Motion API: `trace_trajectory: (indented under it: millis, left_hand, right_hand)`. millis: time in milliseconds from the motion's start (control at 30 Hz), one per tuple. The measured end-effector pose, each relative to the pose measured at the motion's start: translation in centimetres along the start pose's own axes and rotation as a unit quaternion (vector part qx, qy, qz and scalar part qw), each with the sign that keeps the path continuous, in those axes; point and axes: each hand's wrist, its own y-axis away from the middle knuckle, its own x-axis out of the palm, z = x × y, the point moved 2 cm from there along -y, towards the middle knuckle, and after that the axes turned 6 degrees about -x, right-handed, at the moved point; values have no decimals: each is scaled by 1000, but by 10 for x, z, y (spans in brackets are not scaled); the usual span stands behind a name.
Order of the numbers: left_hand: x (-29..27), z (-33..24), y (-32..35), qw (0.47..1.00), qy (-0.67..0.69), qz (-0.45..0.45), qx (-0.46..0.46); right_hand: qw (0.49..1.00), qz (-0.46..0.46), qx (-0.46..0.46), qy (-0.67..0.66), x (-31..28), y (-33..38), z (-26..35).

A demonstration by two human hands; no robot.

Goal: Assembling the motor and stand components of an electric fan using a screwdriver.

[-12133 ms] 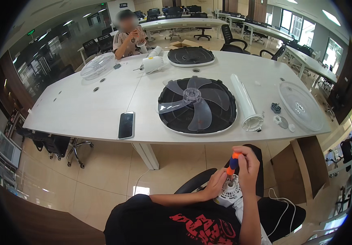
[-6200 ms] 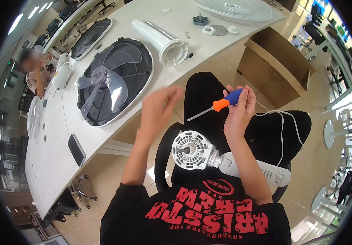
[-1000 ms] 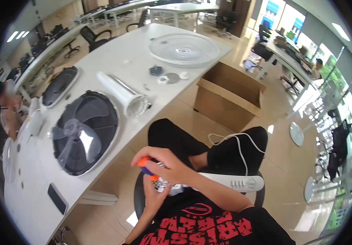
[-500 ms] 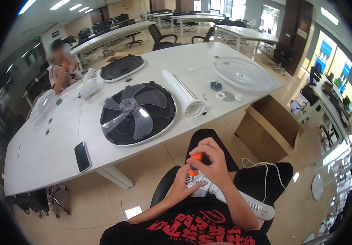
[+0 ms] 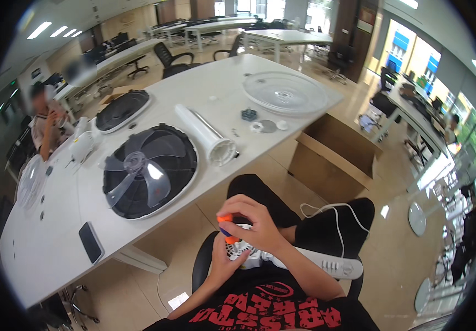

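In my lap rests the white slotted motor housing (image 5: 238,250) of an electric fan, joined to a long white control panel (image 5: 334,267) with a row of buttons. My left hand (image 5: 225,263) grips the housing's side, the thumb near its slots. Above it, my right hand (image 5: 259,222) has its fingers closed around an orange-and-blue screwdriver (image 5: 225,219). The screwdriver stands nearly upright over the housing; its tip is hidden. A white cord (image 5: 338,226) loops over my right leg.
On the white table (image 5: 155,243) are clear fan blades (image 5: 134,162) on a black round cover, another black cover (image 5: 122,110), a white tube (image 5: 207,135), a clear round piece (image 5: 287,94) and a phone (image 5: 91,243). A cardboard box (image 5: 332,160) stands right. A person (image 5: 46,124) sits far left.
My view has turned to the right, so the table and my hands appear further left. Both hands keep their holds, the right on the screwdriver and the left on the housing.
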Motion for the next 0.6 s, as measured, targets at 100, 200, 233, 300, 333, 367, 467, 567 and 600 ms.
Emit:
trace_trajectory:
  millis: [100,200,233,300,333,367,467,567,600]
  left_hand:
    - [-2,-2,4,1000,11,-16,-2]
    - [-4,-6,2,1000,-1,-20,20]
    - [-3,5,5,1000,-8,-7,7]
    - [2,10,0,999,-17,-15,35]
    - [3,2,-7,1000,3,-1,27]
    - [4,2,-7,1000,-2,-13,22]
    - [1,-2,-9,1000,5,-9,-8]
    - [0,1,-11,999,34,-17,-15]
    - [-1,1,-10,999,32,-18,-20]
  right_hand:
    - [999,10,39,-11,-1,0,-2]
    - [999,2,36,-39,1,2,-8]
    - [999,7,-50,21,2,-6,-3]
    - [999,-3,9,47,-1,0,4]
    - [998,3,-10,61,-7,1,-1]
    - [998,-41,5,42,-4,0,2]
    - [986,-86,102,-102,1,3,0]
    - [997,-30,34,-65,-4,0,-13]
    - [997,-29,40,-67,-2,0,-16]
